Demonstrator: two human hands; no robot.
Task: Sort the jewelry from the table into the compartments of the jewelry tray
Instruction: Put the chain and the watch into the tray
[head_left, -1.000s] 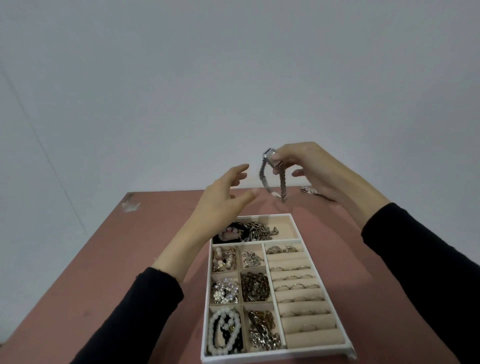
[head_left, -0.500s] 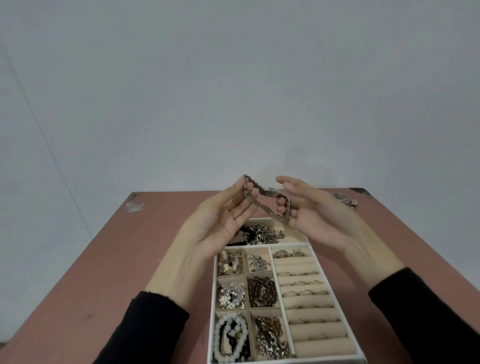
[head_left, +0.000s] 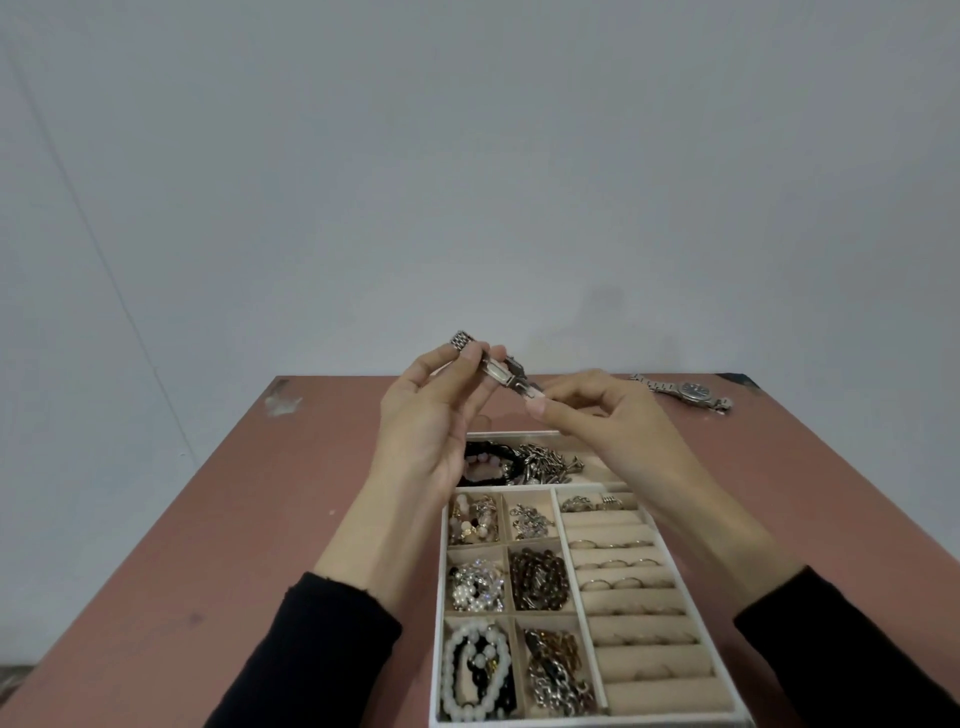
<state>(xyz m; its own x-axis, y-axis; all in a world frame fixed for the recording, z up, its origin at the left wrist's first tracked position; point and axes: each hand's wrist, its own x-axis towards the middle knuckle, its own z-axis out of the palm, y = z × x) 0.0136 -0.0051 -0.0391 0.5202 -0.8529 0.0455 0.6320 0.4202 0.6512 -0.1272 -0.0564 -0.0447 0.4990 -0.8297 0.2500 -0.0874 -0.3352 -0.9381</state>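
My left hand (head_left: 426, 421) and right hand (head_left: 602, 421) each pinched one end of the bracelet (head_left: 498, 368) above the tray (head_left: 573, 571). I judged it best to close it gently, then lay it in the far compartment (head_left: 592, 477).

No text, label or number can be read

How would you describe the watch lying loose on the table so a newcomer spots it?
Take the reddish table and look to its far right corner, beyond the jewelry tray. A silver wristwatch lies there, stretched flat, dark round dial up; it alone rests on bare tabletop.
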